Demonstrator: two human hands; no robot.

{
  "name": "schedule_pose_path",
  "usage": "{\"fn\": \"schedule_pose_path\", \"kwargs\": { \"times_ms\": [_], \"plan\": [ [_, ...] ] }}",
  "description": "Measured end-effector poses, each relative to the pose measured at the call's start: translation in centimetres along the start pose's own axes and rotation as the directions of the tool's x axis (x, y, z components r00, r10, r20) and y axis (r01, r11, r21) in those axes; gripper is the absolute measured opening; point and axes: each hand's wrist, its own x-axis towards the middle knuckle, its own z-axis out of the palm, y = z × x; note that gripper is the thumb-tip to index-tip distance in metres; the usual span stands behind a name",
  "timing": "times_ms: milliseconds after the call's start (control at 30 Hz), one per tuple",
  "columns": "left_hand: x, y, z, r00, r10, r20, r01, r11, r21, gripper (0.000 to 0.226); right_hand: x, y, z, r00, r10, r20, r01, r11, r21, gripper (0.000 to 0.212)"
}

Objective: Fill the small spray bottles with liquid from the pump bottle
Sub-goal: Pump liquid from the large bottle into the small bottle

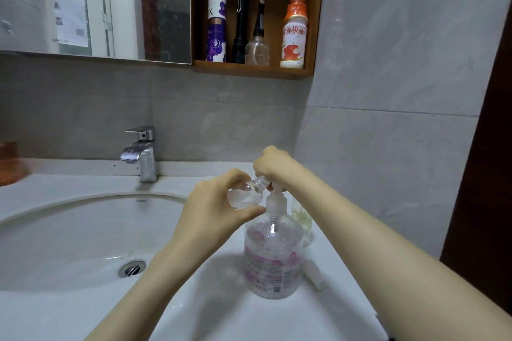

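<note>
Desk (221, 313) beneath my hands carries the pump bottle (273, 257), upright under my right hand (273, 165), which curls on its pump head. My left hand (213, 202) grips the small spray bottle (241, 198), neck tilted at the spout; I'd press slowly, keeping them aligned.

White counter (318, 313) w/ inset oval basin (69, 243). On it: chrome tap (142, 155), rear, behind basin; pump bottle (273, 263), upright, R of basin; small bottle (303, 219), yellowish liq., just behind it; clear plastic piece (314, 274), lying just R of pump bottle; orange container (9, 163), far L edge.
</note>
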Motion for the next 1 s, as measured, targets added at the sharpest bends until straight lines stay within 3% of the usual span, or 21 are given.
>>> {"fn": "schedule_pose_path", "kwargs": {
  "times_ms": [267,367,500,633,800,1000],
  "plan": [
    [-0.2,-1.0,0.7,0.999,0.040,0.011,-0.040,0.999,-0.024,0.035,0.9,0.7,0.9,0.999,-0.013,0.036,0.016,0.997,-0.077,0.028],
    [0.0,-1.3,1.0,0.999,0.040,0.019,-0.039,0.999,-0.015,0.039,1.4,1.2,1.1,1.000,-0.030,0.008,0.030,0.999,-0.028,0.025],
    [0.8,-1.1,0.0,0.989,0.047,0.140,-0.054,0.998,0.046,0.045,2.0,1.6,1.6,0.993,-0.084,-0.084,0.092,0.992,0.091,0.015],
    [2.3,0.3,-1.1,0.949,0.014,0.316,-0.094,0.966,0.241,0.053,2.0,1.3,1.4,0.987,-0.132,-0.090,0.138,0.988,0.069,0.012],
    [3.9,2.7,-2.4,0.877,0.032,0.479,-0.238,0.895,0.377,0.040,1.8,1.3,1.2,0.985,-0.147,-0.090,0.155,0.983,0.096,0.007],
    [4.7,2.7,-2.8,0.847,0.038,0.530,-0.303,0.854,0.423,0.050,2.0,1.1,1.2,0.985,-0.156,-0.073,0.162,0.984,0.078,0.007]
  ]
}}
